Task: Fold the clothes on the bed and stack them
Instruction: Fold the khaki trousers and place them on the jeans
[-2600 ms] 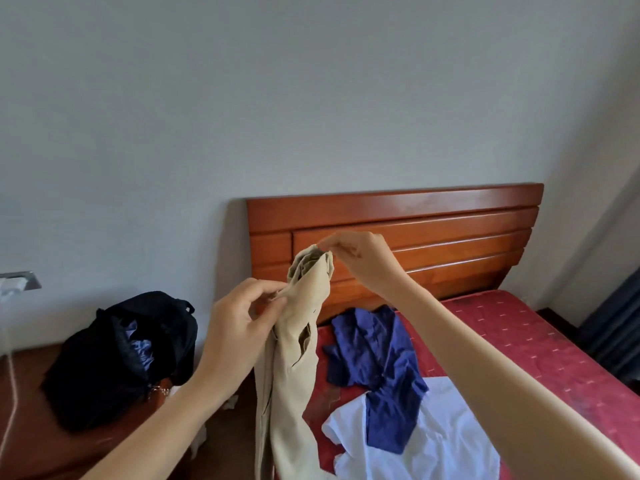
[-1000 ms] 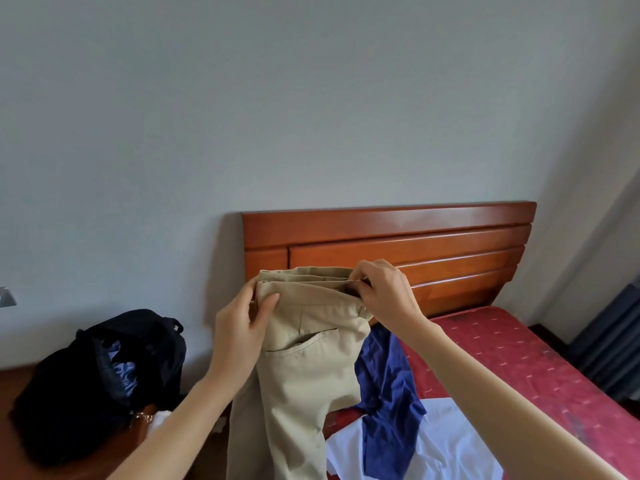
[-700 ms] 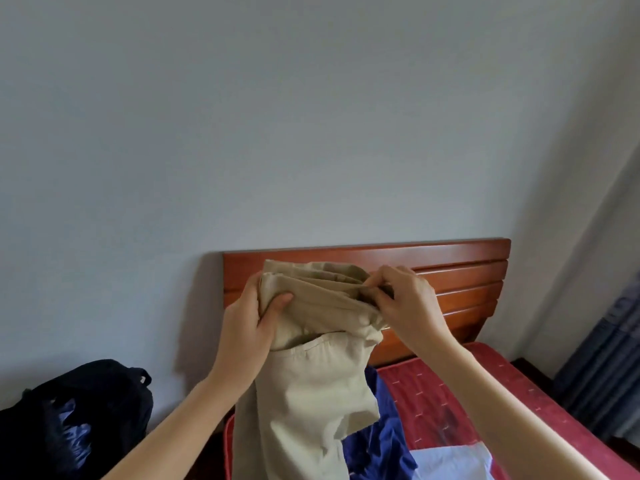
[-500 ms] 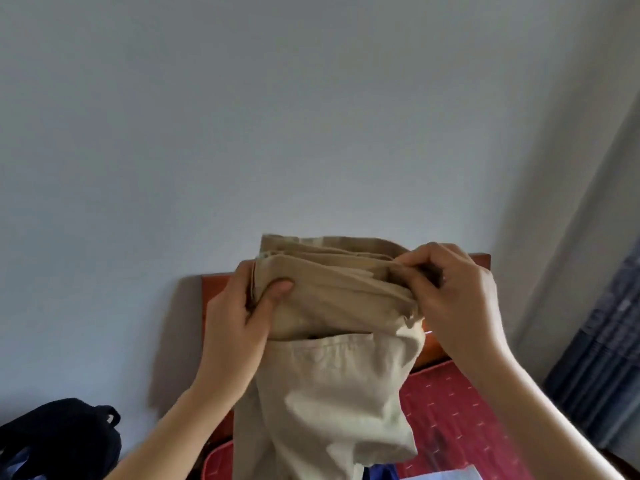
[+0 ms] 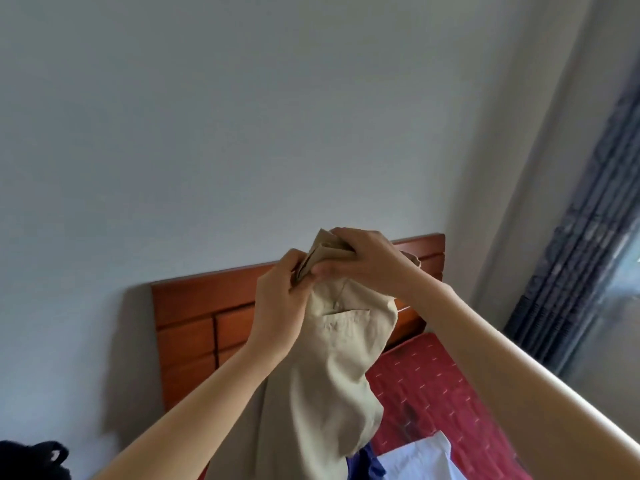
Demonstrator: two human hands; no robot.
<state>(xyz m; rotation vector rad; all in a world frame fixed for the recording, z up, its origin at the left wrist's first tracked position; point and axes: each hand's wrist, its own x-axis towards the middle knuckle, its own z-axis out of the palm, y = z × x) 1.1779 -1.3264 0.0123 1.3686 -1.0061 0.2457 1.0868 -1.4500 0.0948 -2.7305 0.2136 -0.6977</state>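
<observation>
Khaki trousers [image 5: 332, 368] held aloft by the waistband, legs hanging down below the fingers toward the red mattress [image 5: 433, 386]. Left hand [image 5: 280, 306] curled round the bunched waistband edge, thumb pressing cloth from the near side. Right hand [image 5: 367, 261] clamped over the top of the same bunch, fingers wrapped across it, touching the left fingertips. Waistband gathered thick between both grips, probably doubled over, though hard to tell past the knuckles. White garment [image 5: 415, 459] and a scrap of blue cloth [image 5: 367, 464] lying on the mattress well beneath the hands, unfolded.

Likely trouble from here: layers slipping out of line if either grip loosens, giving a crooked fold; hanging legs twisting or dragging across the white garment when lowered; legs landing rumpled on the loose clothes rather than on bare mattress.
</observation>
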